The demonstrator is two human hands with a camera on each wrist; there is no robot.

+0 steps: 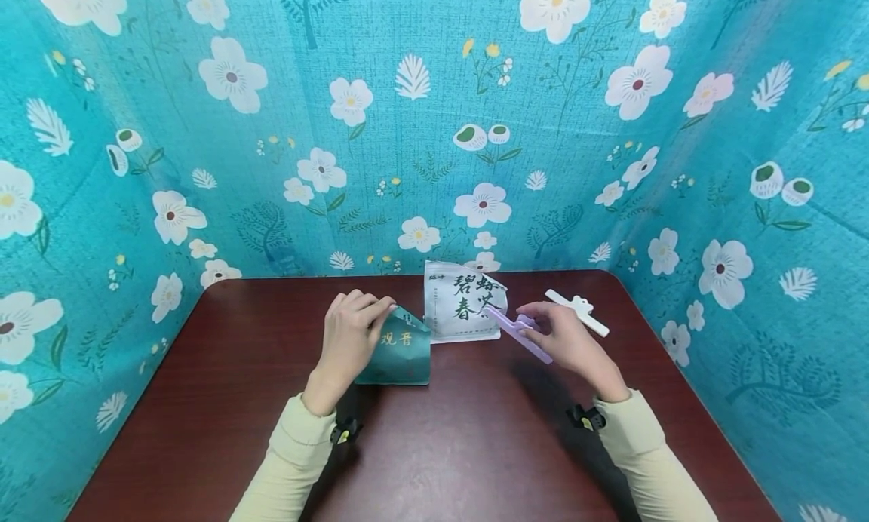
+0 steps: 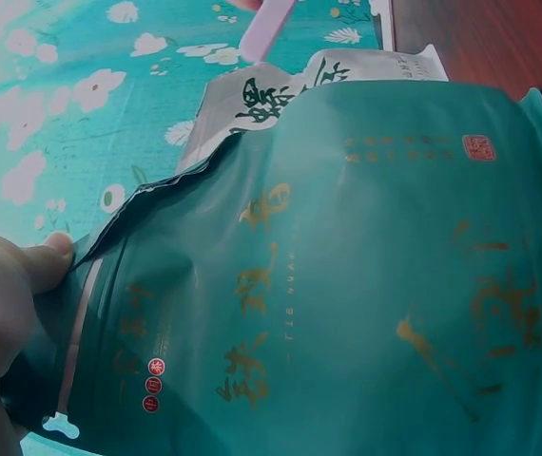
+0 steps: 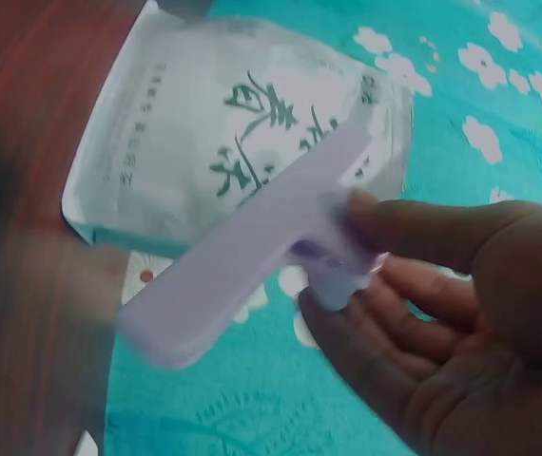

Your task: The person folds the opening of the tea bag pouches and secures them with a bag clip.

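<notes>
My left hand (image 1: 349, 337) pinches the top left corner of a green tea bag (image 1: 400, 356), which stands upright on the table. In the left wrist view the bag's top edge runs creased away from my thumb (image 2: 48, 261). My right hand (image 1: 560, 337) holds a purple sealing clip (image 1: 516, 333) by its handle, thumb on one side and fingers on the other. The clip's long bar slants in the air, overlapping the white tea bag (image 1: 458, 303) in the head view. That white bag stands behind the green one, its top right corner slanting down.
A white sealing clip (image 1: 577, 311) lies at the back right of the dark red table (image 1: 448, 446). Flowered turquoise cloth (image 1: 380, 167) hangs close behind the table's back edge and along both sides.
</notes>
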